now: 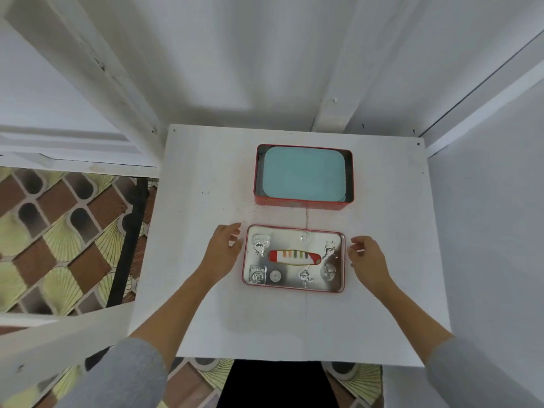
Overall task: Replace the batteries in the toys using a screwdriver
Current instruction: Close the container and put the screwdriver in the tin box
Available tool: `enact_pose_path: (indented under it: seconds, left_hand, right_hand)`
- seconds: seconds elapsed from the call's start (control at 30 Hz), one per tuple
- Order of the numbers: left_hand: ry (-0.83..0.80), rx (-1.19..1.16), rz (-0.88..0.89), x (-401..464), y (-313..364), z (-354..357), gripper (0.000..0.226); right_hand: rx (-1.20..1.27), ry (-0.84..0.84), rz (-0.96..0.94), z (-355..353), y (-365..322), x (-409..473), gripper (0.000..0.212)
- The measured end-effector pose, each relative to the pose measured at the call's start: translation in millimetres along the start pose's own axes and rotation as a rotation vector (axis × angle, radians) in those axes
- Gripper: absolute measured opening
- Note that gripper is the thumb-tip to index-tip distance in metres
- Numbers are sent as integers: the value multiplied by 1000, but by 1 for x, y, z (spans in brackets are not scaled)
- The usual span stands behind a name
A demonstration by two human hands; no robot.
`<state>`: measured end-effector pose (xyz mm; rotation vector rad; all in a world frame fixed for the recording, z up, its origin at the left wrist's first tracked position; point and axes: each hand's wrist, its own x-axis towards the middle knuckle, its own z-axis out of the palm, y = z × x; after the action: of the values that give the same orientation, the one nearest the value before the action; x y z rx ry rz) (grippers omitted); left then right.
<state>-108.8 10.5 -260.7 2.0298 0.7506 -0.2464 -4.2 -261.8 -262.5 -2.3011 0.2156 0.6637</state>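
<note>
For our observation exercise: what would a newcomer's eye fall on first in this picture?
Probably the red rectangular metal tin at the far middle of the white table, filled by a pale blue flat insert. Nearer lies its shiny embossed silver lid, inside up, with the left hand and right hand at either end.

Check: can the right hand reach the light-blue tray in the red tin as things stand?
Probably yes: the right hand holds nothing, and the light-blue tray lies uncovered in the open red tin just beyond.
</note>
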Motion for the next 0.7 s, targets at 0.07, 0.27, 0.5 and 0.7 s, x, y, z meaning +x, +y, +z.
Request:
enact_pose_path:
  seconds: [0.07,0.27,0.5,0.7]
  left_hand:
    - [-26,30,-25,-3,-5,3,41]
    - [-110,16,-25,-11,-10,11,29]
    - [-144,-366,-156,-26,8,-7,32]
    - [-162,-613,-132,-28,45,-56,34]
  right_hand:
    - [5,-17,52,4,3,-1,25]
    - [146,-85,138,14,8,-1,8]
    - [376,-139,130,-6,-13,-16,34]
    - [525,-179,-59,-54,-53,-26,50]
